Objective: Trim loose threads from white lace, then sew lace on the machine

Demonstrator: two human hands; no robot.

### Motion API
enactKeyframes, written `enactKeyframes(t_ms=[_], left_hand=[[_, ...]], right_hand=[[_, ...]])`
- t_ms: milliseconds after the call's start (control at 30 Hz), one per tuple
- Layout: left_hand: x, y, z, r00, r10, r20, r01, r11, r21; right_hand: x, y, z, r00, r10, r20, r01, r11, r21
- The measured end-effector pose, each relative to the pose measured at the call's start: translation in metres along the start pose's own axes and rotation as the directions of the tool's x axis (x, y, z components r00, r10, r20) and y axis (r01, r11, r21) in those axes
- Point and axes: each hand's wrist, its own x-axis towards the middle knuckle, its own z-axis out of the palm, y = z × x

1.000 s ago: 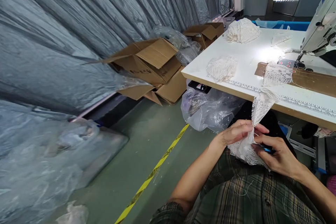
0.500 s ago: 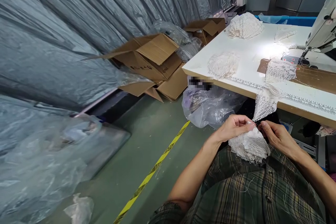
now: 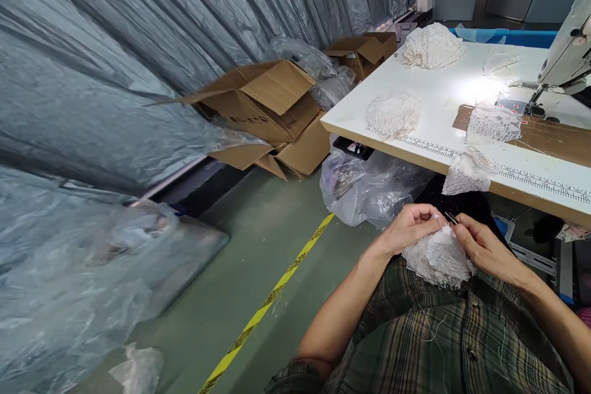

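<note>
In my lap lies a bunch of white lace [image 3: 438, 257]. My left hand [image 3: 409, 229] is closed, pinching its upper edge. My right hand [image 3: 480, 247] is closed on a small dark snipping tool [image 3: 451, 218], whose tip sits at the lace between both hands. A lace strip [image 3: 468, 173] hangs over the front edge of the white table [image 3: 429, 104], apart from the bunch in my lap. It runs up to a lace piece [image 3: 492, 124] by the sewing machine [image 3: 566, 52].
Lace heaps [image 3: 430, 45] and a smaller pile [image 3: 392, 114] lie on the table. Clear plastic bags [image 3: 369, 188] sit under its edge. Open cardboard boxes [image 3: 265, 108] stand against the grey plastic sheeting [image 3: 138, 61] at left. Yellow tape [image 3: 272, 301] crosses the green floor.
The lace strip between the table and my hands has come apart; its end now hangs short at the table edge. My right hand moved up to the lace with the tool.
</note>
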Motion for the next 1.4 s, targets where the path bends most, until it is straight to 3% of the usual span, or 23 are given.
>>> enactKeyframes(t_ms=[133,200,300,367,500,600,700,800,900,1000,1067,1100,1167,1267,1333,1400], left_hand=[[0.005,-0.007,-0.009,1.000,-0.012,0.004,0.012,0.995,0.104],[0.012,-0.012,-0.014,0.998,0.058,-0.011,-0.053,0.968,0.243],[0.028,-0.017,-0.018,0.973,0.210,-0.099,-0.156,0.907,0.391],[0.038,-0.018,-0.017,0.957,0.250,-0.144,-0.187,0.918,0.351],[0.049,-0.012,-0.007,0.953,0.280,-0.119,-0.248,0.941,0.229],[0.041,-0.006,0.004,0.913,0.392,-0.112,-0.324,0.866,0.381],[0.023,-0.005,0.016,0.856,0.514,0.054,-0.444,0.678,0.585],[0.007,-0.007,0.025,0.807,0.506,0.304,-0.564,0.510,0.649],[0.003,-0.009,0.022,0.761,0.538,0.362,-0.625,0.459,0.632],[0.011,-0.007,0.008,0.741,0.654,0.151,-0.613,0.567,0.551],[0.018,-0.006,-0.001,0.792,0.609,0.039,-0.572,0.717,0.398],[0.021,-0.007,-0.004,0.841,0.538,0.047,-0.528,0.799,0.288],[0.024,-0.009,-0.007,0.919,0.352,0.180,-0.366,0.929,0.051],[0.022,-0.015,-0.006,0.894,0.170,0.415,-0.104,0.979,-0.176],[0.017,-0.015,-0.006,0.882,0.153,0.446,-0.053,0.972,-0.229],[0.013,-0.013,-0.007,0.909,0.147,0.391,-0.059,0.972,-0.228]], right_hand=[[-0.015,0.001,0.000,0.986,0.037,0.161,-0.034,0.999,-0.025],[-0.020,0.001,-0.002,0.983,0.056,0.177,-0.038,0.994,-0.103],[-0.021,-0.002,-0.009,0.994,0.051,0.101,-0.025,0.968,-0.249],[-0.021,-0.006,-0.015,0.999,0.014,0.039,-0.002,0.953,-0.303],[-0.018,-0.015,-0.024,0.995,-0.073,-0.068,0.052,0.961,-0.272],[-0.014,-0.018,-0.024,0.971,-0.119,-0.210,0.073,0.974,-0.215],[-0.007,-0.016,-0.020,0.915,-0.133,-0.380,0.049,0.974,-0.221],[-0.001,-0.014,-0.017,0.854,-0.123,-0.506,-0.031,0.958,-0.286],[0.000,-0.014,-0.015,0.850,-0.127,-0.511,-0.035,0.955,-0.296],[-0.006,-0.019,-0.013,0.917,-0.181,-0.356,0.088,0.961,-0.262],[-0.012,-0.022,-0.009,0.951,-0.223,-0.214,0.177,0.960,-0.215],[-0.015,-0.023,-0.006,0.960,-0.239,-0.145,0.211,0.960,-0.186],[-0.019,-0.022,0.000,0.966,-0.258,-0.034,0.251,0.959,-0.132],[-0.023,-0.019,0.007,0.965,-0.257,0.040,0.260,0.962,-0.081],[-0.023,-0.018,0.006,0.970,-0.238,0.048,0.241,0.967,-0.077],[-0.023,-0.017,0.003,0.976,-0.211,0.051,0.214,0.973,-0.082]])
